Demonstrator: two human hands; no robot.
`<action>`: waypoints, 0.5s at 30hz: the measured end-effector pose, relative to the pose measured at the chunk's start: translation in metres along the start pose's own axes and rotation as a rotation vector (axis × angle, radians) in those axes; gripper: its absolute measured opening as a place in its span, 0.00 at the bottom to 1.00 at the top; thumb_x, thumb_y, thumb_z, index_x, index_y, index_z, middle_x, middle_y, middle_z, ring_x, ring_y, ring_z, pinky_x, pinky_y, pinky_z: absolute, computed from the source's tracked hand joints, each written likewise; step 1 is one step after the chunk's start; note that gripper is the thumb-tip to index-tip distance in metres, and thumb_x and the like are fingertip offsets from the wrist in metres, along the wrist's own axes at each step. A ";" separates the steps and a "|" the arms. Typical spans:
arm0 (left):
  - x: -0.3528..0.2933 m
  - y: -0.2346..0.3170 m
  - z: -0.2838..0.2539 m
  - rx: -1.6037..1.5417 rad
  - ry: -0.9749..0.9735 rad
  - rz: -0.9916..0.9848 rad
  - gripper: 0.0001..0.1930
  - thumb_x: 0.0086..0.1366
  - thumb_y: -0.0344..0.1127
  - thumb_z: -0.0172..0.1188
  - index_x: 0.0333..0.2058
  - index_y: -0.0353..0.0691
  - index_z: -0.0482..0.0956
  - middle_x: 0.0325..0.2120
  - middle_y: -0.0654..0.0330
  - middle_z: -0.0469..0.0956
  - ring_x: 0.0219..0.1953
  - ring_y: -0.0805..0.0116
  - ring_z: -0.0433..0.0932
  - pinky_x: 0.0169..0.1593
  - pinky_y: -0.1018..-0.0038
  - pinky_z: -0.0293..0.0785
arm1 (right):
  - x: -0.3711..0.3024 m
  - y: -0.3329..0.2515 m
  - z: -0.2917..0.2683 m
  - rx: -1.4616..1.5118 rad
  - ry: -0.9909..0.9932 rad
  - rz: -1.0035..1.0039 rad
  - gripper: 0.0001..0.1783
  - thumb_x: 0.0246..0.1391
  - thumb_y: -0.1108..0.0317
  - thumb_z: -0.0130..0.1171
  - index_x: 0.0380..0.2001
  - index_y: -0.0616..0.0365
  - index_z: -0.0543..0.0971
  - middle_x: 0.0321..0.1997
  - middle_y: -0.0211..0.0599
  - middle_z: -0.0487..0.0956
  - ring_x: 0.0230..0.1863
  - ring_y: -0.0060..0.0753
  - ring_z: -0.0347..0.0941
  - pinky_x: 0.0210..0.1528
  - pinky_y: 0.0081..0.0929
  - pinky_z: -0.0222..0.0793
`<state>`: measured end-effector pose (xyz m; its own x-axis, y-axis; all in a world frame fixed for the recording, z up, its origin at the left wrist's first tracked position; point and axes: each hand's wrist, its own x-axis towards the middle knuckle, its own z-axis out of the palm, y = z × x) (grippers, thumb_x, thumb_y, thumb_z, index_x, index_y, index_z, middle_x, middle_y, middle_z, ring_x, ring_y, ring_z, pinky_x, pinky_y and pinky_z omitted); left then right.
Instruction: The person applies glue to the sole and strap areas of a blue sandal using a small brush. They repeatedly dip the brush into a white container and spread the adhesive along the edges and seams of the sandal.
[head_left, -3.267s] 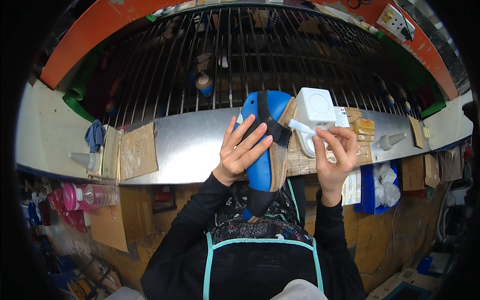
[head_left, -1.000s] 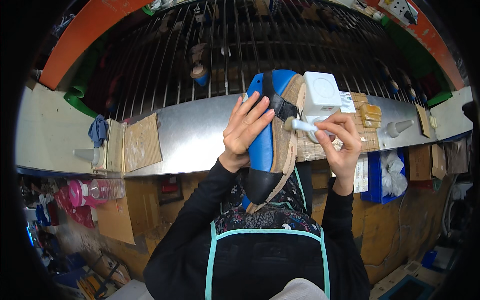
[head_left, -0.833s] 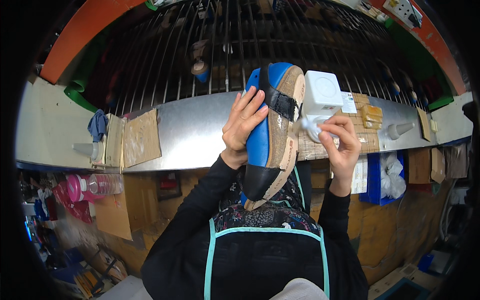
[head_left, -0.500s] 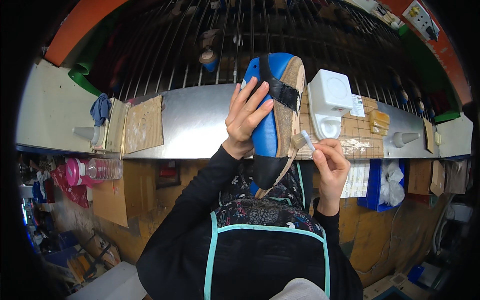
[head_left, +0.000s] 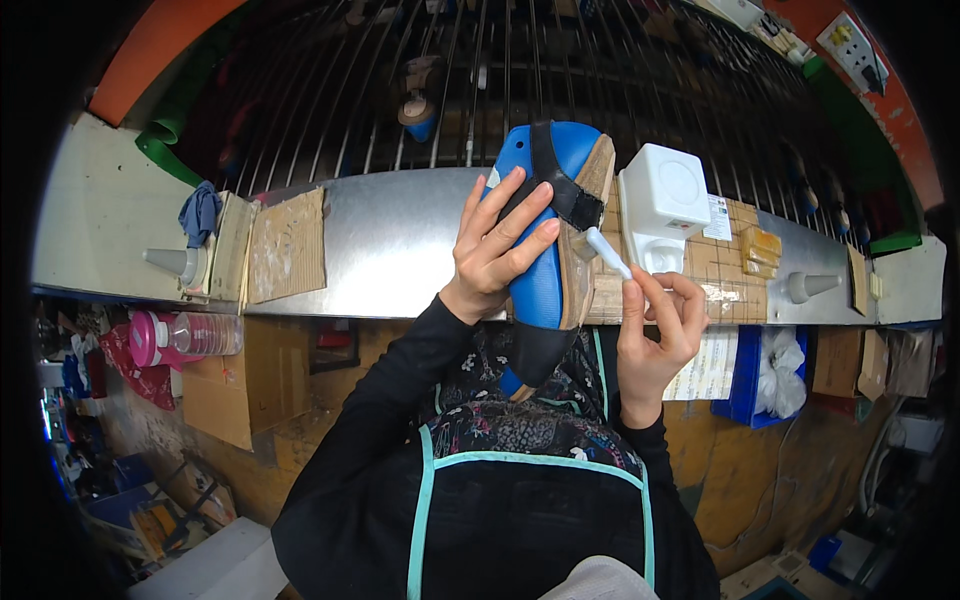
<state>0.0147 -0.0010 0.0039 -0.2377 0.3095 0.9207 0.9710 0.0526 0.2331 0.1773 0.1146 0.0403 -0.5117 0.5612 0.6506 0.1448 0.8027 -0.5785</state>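
Note:
My left hand (head_left: 497, 245) grips a blue sandal (head_left: 545, 270) with a black strap and a tan sole, held upright with the sole edge turned to the right. My right hand (head_left: 658, 330) pinches a thin white stick (head_left: 607, 252) whose tip touches the tan sole edge just below the strap. The sandal's dark heel end rests against my apron at chest height.
A metal bench top (head_left: 385, 245) runs across in front of me. A white box-shaped device (head_left: 663, 205) stands on a cardboard mat right of the sandal. Cardboard pieces (head_left: 285, 245) and a grey cone (head_left: 172, 263) lie at left, another cone (head_left: 810, 287) at right. A wire rack (head_left: 480, 70) stands behind.
The sandal has been turned and raised so its sole edge faces right. My right hand came away from the white device, dropped lower, then brought the white stick up to the sole edge.

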 end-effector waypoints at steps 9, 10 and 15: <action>0.001 0.000 -0.001 0.018 -0.049 0.028 0.20 0.54 0.35 0.66 0.47 0.53 0.76 0.52 0.56 0.77 0.59 0.47 0.71 0.62 0.46 0.61 | 0.003 -0.006 0.001 -0.239 0.116 -0.172 0.12 0.46 0.72 0.70 0.37 0.53 0.86 0.38 0.30 0.75 0.31 0.23 0.65 0.43 0.24 0.55; 0.002 -0.001 -0.001 0.022 -0.051 0.049 0.19 0.55 0.35 0.66 0.47 0.51 0.76 0.51 0.52 0.77 0.58 0.45 0.71 0.62 0.46 0.60 | 0.004 -0.006 0.002 -0.236 0.120 -0.176 0.12 0.46 0.72 0.70 0.37 0.53 0.86 0.38 0.30 0.75 0.31 0.23 0.65 0.44 0.24 0.54; 0.002 0.003 0.000 0.016 -0.056 -0.013 0.22 0.53 0.36 0.66 0.48 0.59 0.75 0.54 0.64 0.76 0.60 0.52 0.70 0.62 0.46 0.61 | 0.006 -0.003 0.004 -0.207 0.148 -0.162 0.14 0.42 0.68 0.72 0.36 0.50 0.86 0.38 0.29 0.76 0.33 0.23 0.69 0.43 0.25 0.50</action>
<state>0.0167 0.0000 0.0065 -0.2495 0.3609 0.8986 0.9681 0.0719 0.2399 0.1706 0.1149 0.0434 -0.4155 0.4335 0.7996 0.2486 0.8998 -0.3586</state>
